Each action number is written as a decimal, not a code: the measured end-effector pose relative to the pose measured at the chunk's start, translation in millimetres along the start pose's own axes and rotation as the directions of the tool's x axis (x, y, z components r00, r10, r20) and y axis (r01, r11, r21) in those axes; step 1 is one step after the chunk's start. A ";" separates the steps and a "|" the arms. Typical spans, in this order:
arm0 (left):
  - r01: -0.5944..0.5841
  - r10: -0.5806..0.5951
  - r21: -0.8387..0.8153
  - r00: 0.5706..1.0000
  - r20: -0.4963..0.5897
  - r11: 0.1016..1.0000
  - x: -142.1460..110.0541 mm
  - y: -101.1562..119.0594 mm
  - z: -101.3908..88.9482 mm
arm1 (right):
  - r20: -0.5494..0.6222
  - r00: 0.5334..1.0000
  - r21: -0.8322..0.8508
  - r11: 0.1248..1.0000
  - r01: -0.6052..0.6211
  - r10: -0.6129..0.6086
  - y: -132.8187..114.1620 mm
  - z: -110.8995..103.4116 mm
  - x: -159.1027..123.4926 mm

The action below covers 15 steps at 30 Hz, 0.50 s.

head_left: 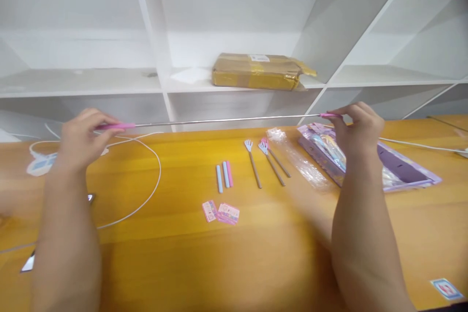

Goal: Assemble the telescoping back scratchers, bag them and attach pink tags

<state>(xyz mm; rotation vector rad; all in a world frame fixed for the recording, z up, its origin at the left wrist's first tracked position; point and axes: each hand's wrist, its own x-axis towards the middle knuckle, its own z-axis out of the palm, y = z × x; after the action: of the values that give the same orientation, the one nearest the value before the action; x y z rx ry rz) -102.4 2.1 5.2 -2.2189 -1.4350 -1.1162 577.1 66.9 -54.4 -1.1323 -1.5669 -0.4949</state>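
Observation:
A telescopic back scratcher [219,120] is drawn out long and held level above the table's back edge. My left hand [86,134] is closed around its pink handle. Its pink far end is pinched in the fingers of my right hand [360,124], which partly hide it. Between my arms, on the table, lie a blue-headed scratcher rod [253,165] and two more rods, one with a blue claw [263,147] and one with a pink claw [264,141]. Left of them are blue handles [219,179] and a pink handle [229,174].
Pink printed cards [228,213] lie nearer me. Clear plastic wrappers [303,165] sit beside an open purple box [413,180] holding packaged items. A white cable [160,170] loops at left. A taped cardboard box [256,72] rests on the white shelf [120,88].

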 end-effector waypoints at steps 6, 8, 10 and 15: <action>0.027 -0.026 -0.021 0.999 0.045 0.999 -0.5 3.5 5.7 | -0.002 1.000 -0.022 1.000 -0.010 0.009 5.2 -5.0 -0.8; 0.044 -0.043 -0.006 0.998 0.044 0.999 0.4 4.4 9.4 | 0.018 0.999 -0.026 0.999 -0.047 0.047 6.5 -4.8 -1.2; 0.048 -0.049 0.005 0.998 0.038 0.999 1.9 6.5 12.8 | 0.047 0.996 -0.039 0.996 -0.079 0.081 7.3 -4.8 -1.6; 0.012 -0.013 0.047 1.000 0.028 0.999 5.3 17.2 16.1 | 0.112 0.975 -0.111 0.977 -0.181 0.194 4.0 -7.0 -3.0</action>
<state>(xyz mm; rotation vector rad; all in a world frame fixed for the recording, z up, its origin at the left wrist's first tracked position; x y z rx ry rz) -79.1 6.9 1.4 -2.2053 -1.4725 -1.0483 584.0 61.9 -55.8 -1.3959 -1.5336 -0.3873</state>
